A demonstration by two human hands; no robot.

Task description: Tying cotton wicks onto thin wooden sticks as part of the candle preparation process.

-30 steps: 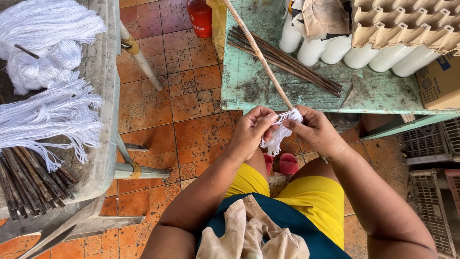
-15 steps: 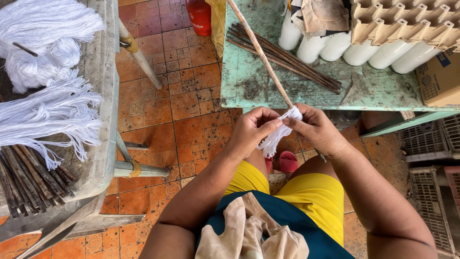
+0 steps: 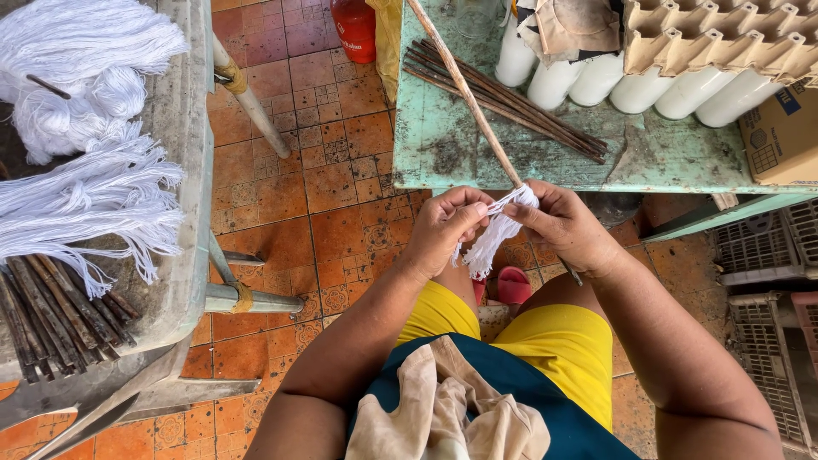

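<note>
Both hands, left (image 3: 445, 228) and right (image 3: 564, 227), pinch a white tassel (image 3: 494, 234) at a stick (image 3: 464, 89) end.

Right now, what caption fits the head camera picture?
Both hands, left hand and right hand, hold white threads on a wooden stick.

White tassel (image 3: 492, 238) on a tan stick (image 3: 464, 89); far surface (image 3: 452, 145) worn pale green; floor (image 3: 332, 170) patterned orange tiles; shorts (image 3: 562, 341) yellow; left yarn bundles (image 3: 85, 204) white.
</note>
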